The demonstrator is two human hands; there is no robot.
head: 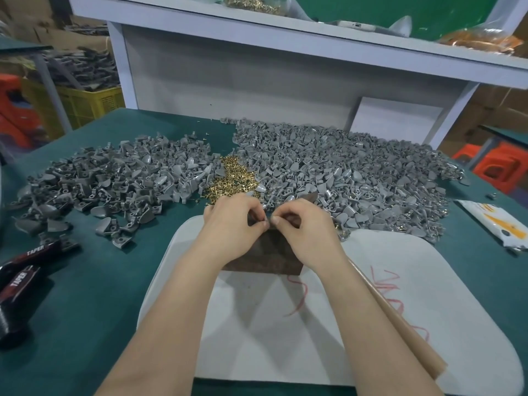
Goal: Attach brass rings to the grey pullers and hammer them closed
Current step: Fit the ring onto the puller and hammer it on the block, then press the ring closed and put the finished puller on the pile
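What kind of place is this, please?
Probably a factory assembly bench: heaps of grey pullers and a pile of brass rings lie on the green table, a yellow crate of parts behind.

Even, soft overhead light, faint shadows, slight overall blur, wide-angle bending at the edges.

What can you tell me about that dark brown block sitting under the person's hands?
The block is dark brown and mottled, looking like rusty metal or old wood, with a flat top and straight edges. It lies flat on the white board, its far corner poking in among the grey pullers. The left hand and right hand sit over its top, pinching a small part between them and hiding much of it; whether they rest on it I cannot tell.
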